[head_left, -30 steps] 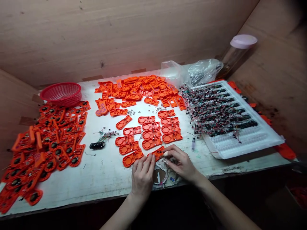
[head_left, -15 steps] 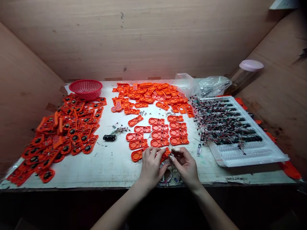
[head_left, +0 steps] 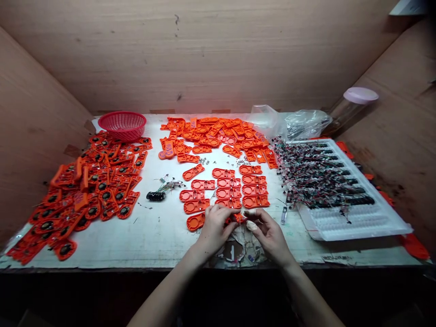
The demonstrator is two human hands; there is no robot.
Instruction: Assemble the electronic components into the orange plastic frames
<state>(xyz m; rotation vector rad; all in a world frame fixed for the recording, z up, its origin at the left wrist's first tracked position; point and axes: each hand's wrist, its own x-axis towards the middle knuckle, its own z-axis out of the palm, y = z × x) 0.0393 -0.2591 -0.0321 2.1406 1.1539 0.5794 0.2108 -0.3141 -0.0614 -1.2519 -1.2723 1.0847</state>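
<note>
My left hand (head_left: 215,229) is closed around an orange plastic shell half (head_left: 239,218), mostly hidden under its fingers near the table's front edge. At the shell's right end is my right hand (head_left: 269,234), thumb and fingertips curled in a pinch. Anything held between those fingertips is too small to make out. Beyond both hands, similar orange shell halves (head_left: 228,192) lie in rows, open side up, with small metal parts in them. One more shell half (head_left: 195,221) sits just left of my left hand. Small loose metal pieces (head_left: 242,162) are scattered behind the rows.
Orange shells with round dark parts (head_left: 102,186) are heaped left, beside a red basket (head_left: 122,126). More bare shells (head_left: 214,136) are piled behind. A black wired component (head_left: 156,196) lies left of centre. To the right are a screwdriver (head_left: 284,215) and a white tray (head_left: 368,227) of wired parts.
My right hand's fingertips have shifted slightly right and loosened a little at the shell's end. My left hand has stayed on the shell. The whole view has shifted slightly.
</note>
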